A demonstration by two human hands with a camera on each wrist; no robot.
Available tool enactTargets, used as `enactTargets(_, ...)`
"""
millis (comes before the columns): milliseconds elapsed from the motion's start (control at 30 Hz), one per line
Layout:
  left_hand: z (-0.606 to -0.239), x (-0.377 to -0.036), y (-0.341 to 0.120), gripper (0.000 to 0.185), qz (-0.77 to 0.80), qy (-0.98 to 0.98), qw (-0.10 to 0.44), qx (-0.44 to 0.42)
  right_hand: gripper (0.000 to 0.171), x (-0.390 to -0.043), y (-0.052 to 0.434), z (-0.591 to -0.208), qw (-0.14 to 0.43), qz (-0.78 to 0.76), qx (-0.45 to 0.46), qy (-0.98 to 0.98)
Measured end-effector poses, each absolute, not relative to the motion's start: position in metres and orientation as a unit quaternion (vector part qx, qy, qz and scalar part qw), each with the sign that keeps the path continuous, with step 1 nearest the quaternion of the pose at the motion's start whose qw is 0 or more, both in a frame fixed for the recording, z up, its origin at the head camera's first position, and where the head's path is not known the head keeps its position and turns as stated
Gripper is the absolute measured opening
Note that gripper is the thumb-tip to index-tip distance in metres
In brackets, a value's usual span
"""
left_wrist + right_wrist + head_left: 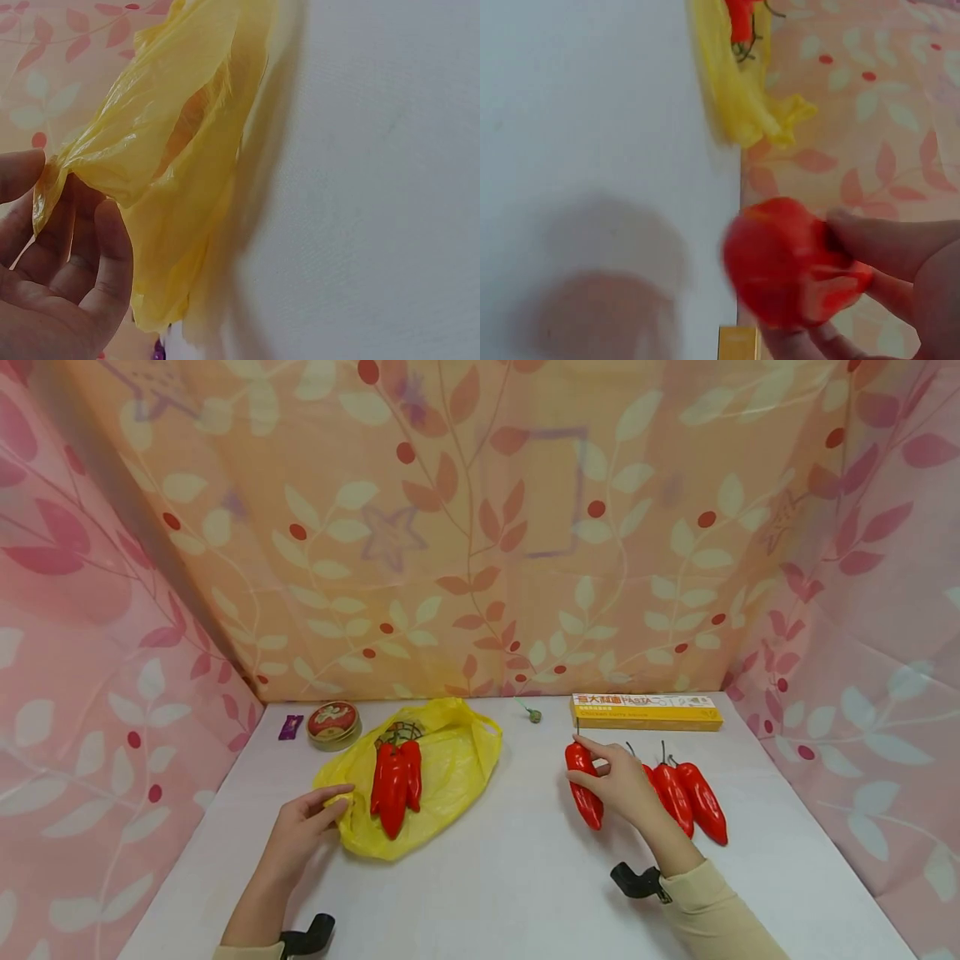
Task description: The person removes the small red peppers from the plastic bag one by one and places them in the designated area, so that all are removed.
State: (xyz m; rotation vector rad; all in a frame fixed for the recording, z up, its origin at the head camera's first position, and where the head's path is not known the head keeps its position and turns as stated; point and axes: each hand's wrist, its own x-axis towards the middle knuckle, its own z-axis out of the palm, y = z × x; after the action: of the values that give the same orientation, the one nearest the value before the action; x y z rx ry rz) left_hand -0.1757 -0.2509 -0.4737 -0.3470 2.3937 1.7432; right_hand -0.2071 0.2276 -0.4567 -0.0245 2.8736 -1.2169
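Observation:
My left hand (303,827) pinches the near left edge of a yellow plastic bag (450,785) between thumb and fingers; the left wrist view shows the gathered corner (51,191) in its grip. Several red peppers (393,789) lie together on the bag, their dark stems toward the back. To the right, my right hand (618,781) holds another red pepper (582,793) between thumb and fingers, tip pointing toward me. Its shadow falls on the table in the right wrist view. Beside that hand lie more red peppers (701,802), one partly hidden behind it.
A yellow and white pasta box (647,714) lies at the back right of the white table (517,877). Near the back middle is a small green wrapped lollipop (534,716). A round red and gold tin (333,725) and a small purple packet (290,727) sit at the back left.

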Motion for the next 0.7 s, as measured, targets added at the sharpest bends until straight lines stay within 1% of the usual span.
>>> enactTargets(200, -0.470, -0.174, -0.253, 0.040, 0.579, 0.804, 0.076, -0.113, 0.068, -0.201, 0.251, -0.458, 0.026, -0.346, 0.002, 0.938)
enactTargets(333, -0.470, -0.173, -0.253, 0.041, 0.578, 0.805, 0.076, -0.112, 0.069, -0.197, 0.261, -0.461, 0.018, -0.304, 0.024, 0.952)
enactTargets(533, -0.471, -0.173, -0.253, 0.040, 0.582, 0.801, 0.082, -0.114, 0.071, -0.195, 0.267, -0.465, 0.008, -0.259, 0.024, 0.966)
enactTargets(700, -0.471, -0.173, -0.253, 0.041, 0.584, 0.800, 0.082, -0.113, 0.068, -0.196, 0.268, -0.469, 0.009, -0.239, 0.024, 0.971)
